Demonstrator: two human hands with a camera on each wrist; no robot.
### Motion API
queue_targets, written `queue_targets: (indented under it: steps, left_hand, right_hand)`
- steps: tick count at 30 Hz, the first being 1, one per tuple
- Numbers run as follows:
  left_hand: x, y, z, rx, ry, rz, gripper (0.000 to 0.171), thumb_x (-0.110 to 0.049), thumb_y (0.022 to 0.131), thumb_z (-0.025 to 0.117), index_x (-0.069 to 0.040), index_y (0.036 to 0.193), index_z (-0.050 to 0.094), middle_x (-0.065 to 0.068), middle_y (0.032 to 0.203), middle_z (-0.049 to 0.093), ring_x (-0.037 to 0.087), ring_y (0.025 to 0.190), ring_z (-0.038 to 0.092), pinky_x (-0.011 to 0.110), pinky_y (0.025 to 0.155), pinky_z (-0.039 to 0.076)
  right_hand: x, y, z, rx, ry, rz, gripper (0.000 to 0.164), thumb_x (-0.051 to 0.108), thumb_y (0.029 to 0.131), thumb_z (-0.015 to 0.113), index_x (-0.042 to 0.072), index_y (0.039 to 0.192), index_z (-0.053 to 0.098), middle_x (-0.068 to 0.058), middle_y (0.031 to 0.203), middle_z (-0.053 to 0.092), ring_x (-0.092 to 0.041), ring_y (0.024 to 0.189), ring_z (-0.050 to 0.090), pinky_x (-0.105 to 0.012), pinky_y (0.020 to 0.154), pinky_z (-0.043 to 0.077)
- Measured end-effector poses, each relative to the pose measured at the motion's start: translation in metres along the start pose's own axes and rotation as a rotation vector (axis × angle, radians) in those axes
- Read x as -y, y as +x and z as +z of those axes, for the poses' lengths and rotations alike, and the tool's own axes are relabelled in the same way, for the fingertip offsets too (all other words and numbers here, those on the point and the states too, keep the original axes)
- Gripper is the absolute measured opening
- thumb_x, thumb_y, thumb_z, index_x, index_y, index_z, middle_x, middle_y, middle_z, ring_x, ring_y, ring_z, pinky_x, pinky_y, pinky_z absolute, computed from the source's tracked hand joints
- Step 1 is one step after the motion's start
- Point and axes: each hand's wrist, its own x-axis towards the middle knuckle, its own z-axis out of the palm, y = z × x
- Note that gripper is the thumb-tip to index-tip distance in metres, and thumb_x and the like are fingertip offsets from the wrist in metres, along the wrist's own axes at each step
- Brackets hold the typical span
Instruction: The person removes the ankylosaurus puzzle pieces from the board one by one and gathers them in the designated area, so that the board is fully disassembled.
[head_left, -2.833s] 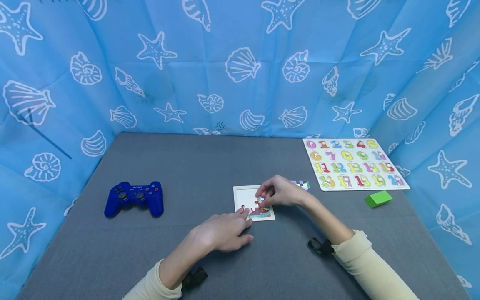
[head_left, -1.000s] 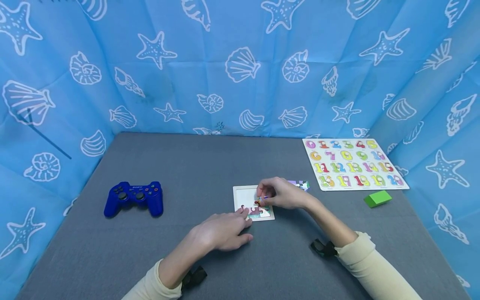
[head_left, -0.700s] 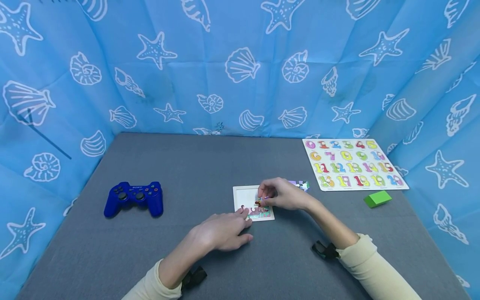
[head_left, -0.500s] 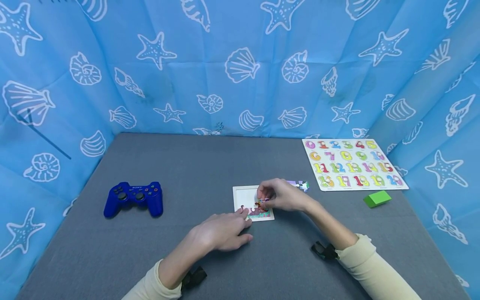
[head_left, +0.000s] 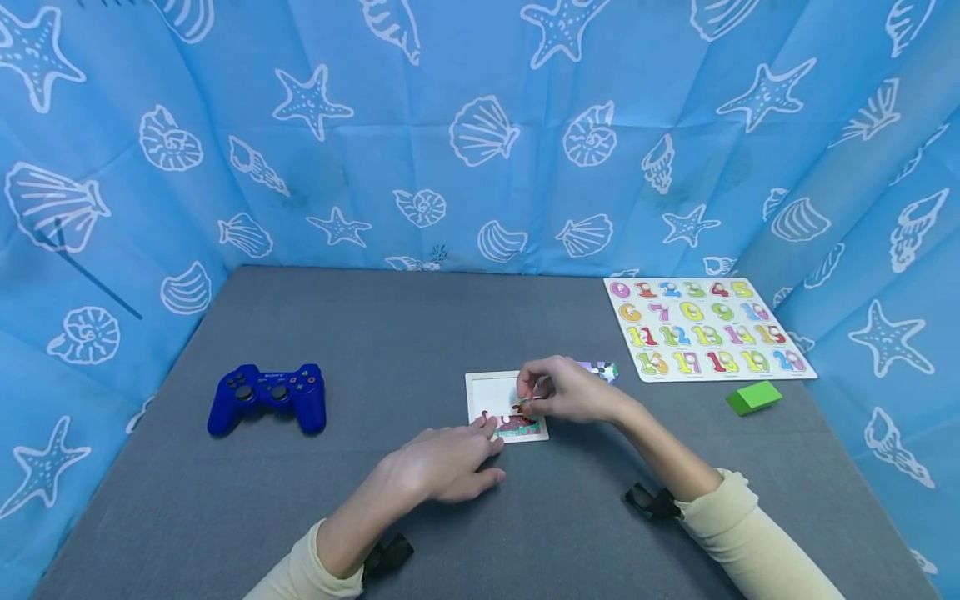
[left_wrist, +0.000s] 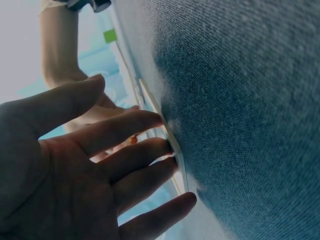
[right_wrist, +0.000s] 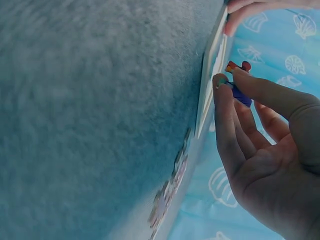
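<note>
A jigsaw piece (right_wrist: 242, 95), multicoloured with a red knob, is pinched between the thumb and index finger of my right hand (head_left: 566, 390). It is held close over the right side of a small white-framed puzzle tray (head_left: 480, 385). Joined pieces (head_left: 519, 427) with a brown and teal picture fill the tray's lower part; its upper part shows bare white. My left hand (head_left: 442, 462) lies at the tray's lower left, its fairly straight fingertips touching the frame, as the left wrist view shows too. More loose pieces (head_left: 604, 370) lie beyond the right hand, partly hidden by it.
A number puzzle board (head_left: 705, 329) lies at the back right, with a green block (head_left: 754, 398) just in front of it. On the left rests a blue game controller (head_left: 268, 398). Blue shell-patterned curtains (head_left: 480, 200) enclose the grey table (head_left: 390, 325).
My right hand keeps its pinch on the jigsaw piece, turning it and shifting it slightly right over the tray. The left hand stays at the frame.
</note>
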Motion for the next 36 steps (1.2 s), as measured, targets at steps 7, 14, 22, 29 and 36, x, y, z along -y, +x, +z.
queue_targets:
  steps: [7, 14, 22, 29, 36]
  left_hand:
    - [0.000, 0.000, -0.001, 0.013, -0.013, -0.012, 0.059, -0.048, 0.111, 0.059, -0.023, 0.163, 0.052, 0.002, 0.180, 0.032, 0.021, 0.166, 0.035, 0.054, 0.128, 0.043]
    - [0.000, 0.000, 0.001, -0.013, -0.009, 0.001, 0.058, -0.046, 0.111, 0.060, -0.021, 0.162, 0.054, 0.004, 0.179, 0.034, 0.021, 0.166, 0.034, 0.053, 0.128, 0.043]
    - [0.000, -0.001, 0.002, -0.034, 0.000, 0.011, 0.057, -0.045, 0.110, 0.061, -0.020, 0.161, 0.055, 0.005, 0.178, 0.036, 0.021, 0.166, 0.035, 0.052, 0.128, 0.044]
    - [0.000, -0.001, 0.002, -0.031, 0.006, 0.005, 0.057, -0.046, 0.110, 0.060, -0.020, 0.161, 0.055, 0.005, 0.178, 0.036, 0.021, 0.166, 0.036, 0.053, 0.127, 0.044]
    - [0.000, -0.001, 0.002, -0.029, 0.005, 0.003, 0.057, -0.046, 0.110, 0.060, -0.020, 0.161, 0.055, 0.004, 0.178, 0.035, 0.021, 0.166, 0.036, 0.054, 0.127, 0.044]
  right_hand:
    - [-0.010, -0.013, -0.016, -0.040, 0.080, 0.016, 0.013, 0.004, 0.097, 0.079, 0.007, 0.108, 0.073, -0.008, 0.099, 0.070, -0.014, 0.080, 0.062, -0.022, 0.072, 0.054]
    - [-0.028, -0.036, -0.033, -0.072, 0.177, 0.057, 0.019, 0.005, 0.098, 0.079, 0.001, 0.115, 0.071, -0.017, 0.104, 0.070, -0.009, 0.073, 0.065, -0.028, 0.065, 0.059]
    - [-0.045, -0.059, -0.049, -0.119, 0.246, 0.145, 0.026, 0.005, 0.097, 0.080, -0.003, 0.118, 0.069, -0.019, 0.107, 0.068, -0.016, 0.084, 0.076, -0.038, 0.078, 0.068]
    - [-0.061, -0.071, -0.058, -0.131, 0.248, 0.197, 0.028, 0.005, 0.097, 0.079, -0.007, 0.119, 0.067, -0.022, 0.105, 0.068, -0.016, 0.085, 0.077, -0.038, 0.078, 0.068]
    - [-0.073, -0.082, -0.066, -0.098, 0.246, 0.200, 0.026, 0.001, 0.100, 0.073, -0.011, 0.122, 0.065, -0.023, 0.105, 0.069, -0.015, 0.086, 0.076, -0.034, 0.078, 0.068]
